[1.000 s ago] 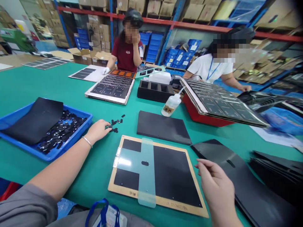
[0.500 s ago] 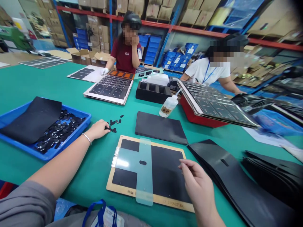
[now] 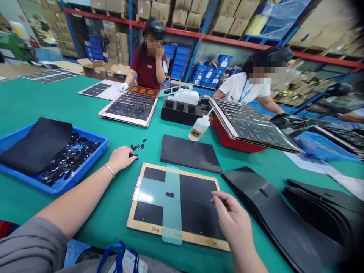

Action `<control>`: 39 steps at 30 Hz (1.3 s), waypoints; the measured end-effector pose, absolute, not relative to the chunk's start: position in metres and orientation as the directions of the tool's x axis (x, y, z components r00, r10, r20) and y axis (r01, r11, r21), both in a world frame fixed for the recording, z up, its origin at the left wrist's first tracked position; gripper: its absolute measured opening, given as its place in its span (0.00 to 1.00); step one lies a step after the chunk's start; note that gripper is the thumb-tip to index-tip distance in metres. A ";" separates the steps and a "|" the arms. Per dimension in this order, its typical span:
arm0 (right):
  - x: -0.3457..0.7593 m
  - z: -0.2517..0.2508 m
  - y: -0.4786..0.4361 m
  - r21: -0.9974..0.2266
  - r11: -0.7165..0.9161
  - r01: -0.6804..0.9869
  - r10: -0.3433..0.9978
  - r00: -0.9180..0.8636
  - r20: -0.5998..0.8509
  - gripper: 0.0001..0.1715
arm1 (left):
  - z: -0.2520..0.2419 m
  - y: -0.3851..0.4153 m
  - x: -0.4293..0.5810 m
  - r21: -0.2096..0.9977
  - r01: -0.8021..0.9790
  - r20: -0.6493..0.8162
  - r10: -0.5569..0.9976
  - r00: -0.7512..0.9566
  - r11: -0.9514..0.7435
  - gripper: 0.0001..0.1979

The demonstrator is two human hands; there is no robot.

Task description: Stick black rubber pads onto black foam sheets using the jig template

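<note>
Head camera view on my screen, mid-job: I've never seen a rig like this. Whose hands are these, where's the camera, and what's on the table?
There is no machine: these are a person's two bare hands, seen from a camera worn on that person's head, looking forward and down. The left hand touches small black pieces on the green tabletop; whether it grips one is hidden. The right hand is over the right side of a wood-bordered black board, fingertips close together; anything between them is too small to tell. A translucent T-shaped template lies across that board. On the left, a blue tray holds more pieces and a black sheet. Farther back stands a squeeze bottle. Across the table are a person in dark red and a person in white.
</note>
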State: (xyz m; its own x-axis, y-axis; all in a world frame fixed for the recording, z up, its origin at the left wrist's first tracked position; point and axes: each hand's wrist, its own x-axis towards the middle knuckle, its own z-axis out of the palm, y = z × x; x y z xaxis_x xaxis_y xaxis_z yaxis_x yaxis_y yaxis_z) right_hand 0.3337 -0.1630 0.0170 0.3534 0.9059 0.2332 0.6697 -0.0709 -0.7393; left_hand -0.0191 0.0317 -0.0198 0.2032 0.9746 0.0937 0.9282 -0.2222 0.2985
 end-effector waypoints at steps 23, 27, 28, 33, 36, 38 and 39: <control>0.309 0.031 -0.164 -0.763 0.004 0.646 0.928 0.283 0.244 0.13 | -0.017 0.027 0.005 0.555 0.812 0.072 0.983 0.171 -0.182 0.17; 0.301 0.037 -0.163 -0.762 0.077 0.643 0.939 0.211 0.273 0.11 | 0.018 -0.007 0.026 0.805 0.549 0.154 0.972 0.176 -0.227 0.22; 0.297 0.040 -0.162 -0.766 0.108 0.634 0.942 0.182 0.283 0.10 | 0.027 -0.020 0.035 0.927 0.324 0.120 0.966 0.229 -0.191 0.25; 0.269 0.059 -0.156 -0.800 0.370 0.472 0.929 -0.191 0.317 0.16 | 0.044 -0.084 0.078 0.808 -0.303 -0.139 0.663 0.736 0.506 0.32; 0.257 0.062 -0.152 -0.823 0.417 0.386 0.903 -0.278 0.327 0.08 | 0.031 -0.098 0.087 0.623 -0.312 -0.175 0.516 0.839 0.717 0.28; 0.254 0.060 -0.149 -0.841 0.395 0.369 0.915 -0.246 0.321 0.04 | 0.020 -0.098 0.087 0.555 -0.307 -0.184 0.474 0.861 0.773 0.26; 0.253 0.058 -0.148 -0.848 0.380 0.371 0.921 -0.241 0.307 0.04 | 0.016 -0.098 0.086 0.530 -0.309 -0.185 0.464 0.866 0.790 0.24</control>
